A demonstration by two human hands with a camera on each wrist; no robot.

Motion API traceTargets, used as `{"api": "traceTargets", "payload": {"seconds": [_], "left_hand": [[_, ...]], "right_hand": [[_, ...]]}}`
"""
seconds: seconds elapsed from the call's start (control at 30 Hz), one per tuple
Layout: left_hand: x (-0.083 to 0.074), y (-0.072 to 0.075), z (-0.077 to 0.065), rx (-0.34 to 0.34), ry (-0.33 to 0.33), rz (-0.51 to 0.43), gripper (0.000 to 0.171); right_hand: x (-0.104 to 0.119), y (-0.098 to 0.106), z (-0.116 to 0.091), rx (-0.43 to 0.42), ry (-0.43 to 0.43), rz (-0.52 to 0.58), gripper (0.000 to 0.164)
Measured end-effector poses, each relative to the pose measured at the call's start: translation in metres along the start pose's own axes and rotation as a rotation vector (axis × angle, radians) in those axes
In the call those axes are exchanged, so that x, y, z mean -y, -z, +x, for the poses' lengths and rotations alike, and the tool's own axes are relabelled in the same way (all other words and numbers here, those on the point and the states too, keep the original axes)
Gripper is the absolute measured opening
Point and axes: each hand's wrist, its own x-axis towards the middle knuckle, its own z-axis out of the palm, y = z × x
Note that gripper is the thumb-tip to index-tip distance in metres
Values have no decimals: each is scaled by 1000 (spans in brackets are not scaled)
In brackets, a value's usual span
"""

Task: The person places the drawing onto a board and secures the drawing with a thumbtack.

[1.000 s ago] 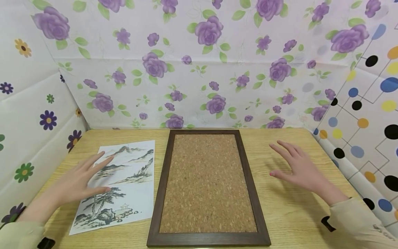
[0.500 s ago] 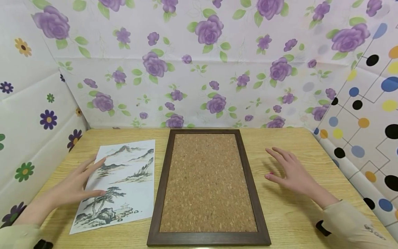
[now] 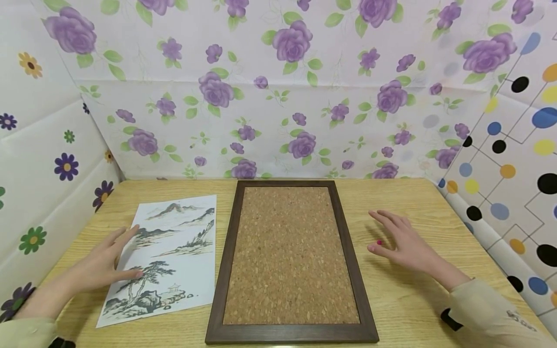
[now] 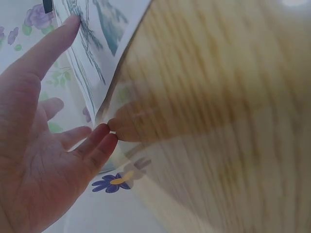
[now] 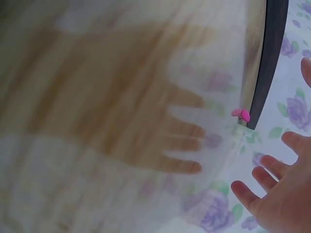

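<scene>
My left hand (image 3: pixel 97 266) is spread at the left edge of a sheet of paper (image 3: pixel 196 285) printed with an ink landscape of mountains and a pine. Its thumb overlaps the print, and in the left wrist view some fingertips (image 4: pixel 111 138) meet their reflection on the tabletop beside the sheet. To the right of the board, my right hand (image 3: pixel 409 246) holds nothing, its fingers apart and loosely bent. A small pink pushpin (image 5: pixel 241 115) sits on the table just beyond its thumb. Between the hands lies a cork board (image 3: pixel 291 256) with a dark brown frame.
The glossy wood-grain table (image 3: pixel 391 309) reflects both hands in the wrist views. A purple-flowered cloth (image 3: pixel 261 121) hangs behind it. A flower-print sheet (image 3: pixel 39 159) encloses the left side and a dotted one (image 3: pixel 513 159) the right.
My left hand has drawn back left and slightly down, uncovering more of the print. My right hand has shifted a little left, and the pushpin now shows above its thumb. Paper and board have stayed put.
</scene>
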Motion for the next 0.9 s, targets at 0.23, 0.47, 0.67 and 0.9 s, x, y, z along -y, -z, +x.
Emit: {"api": "traceTargets", "payload": {"seconds": [0.23,0.47,0.67,0.9], "left_hand": [[0,1,1,36,69,0,126],[-4,5,2,64,147,-94,124],[-5,9,5,107,196,-119,115],[3,5,4,107,169,-197,103]], "right_hand": [[-2,-3,1,22,-9,11,84],[-3,-3,1,48,-21,30,84],[-4,-5,1,65,-24,54,83],[-9,-7,4,84,-6,88,85]]}}
